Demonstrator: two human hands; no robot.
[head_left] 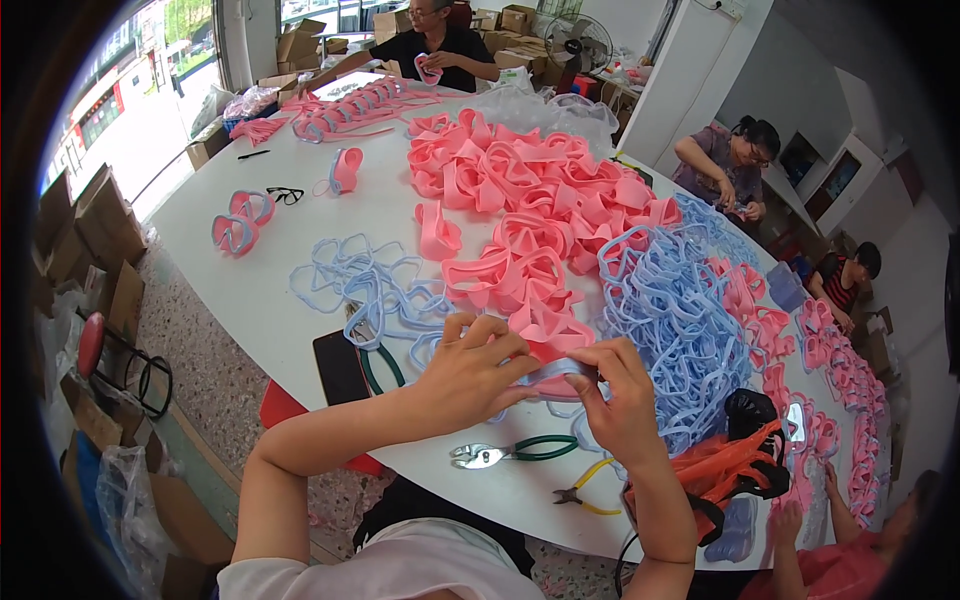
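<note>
On our table (350, 215) we've got the phone (340, 368) left of the pliers (482, 456), the band heap (670, 340) to our right, the eyeglasses (286, 194) out beyond the loose bands (375, 285)

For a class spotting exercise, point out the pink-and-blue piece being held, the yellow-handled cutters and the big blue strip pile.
Pink-and-blue piece (555, 387): head view, its pink lower edge.
Yellow-handled cutters (572, 496): head view, dark pivot.
Blue strip pile (672, 335): head view, its middle.
</note>
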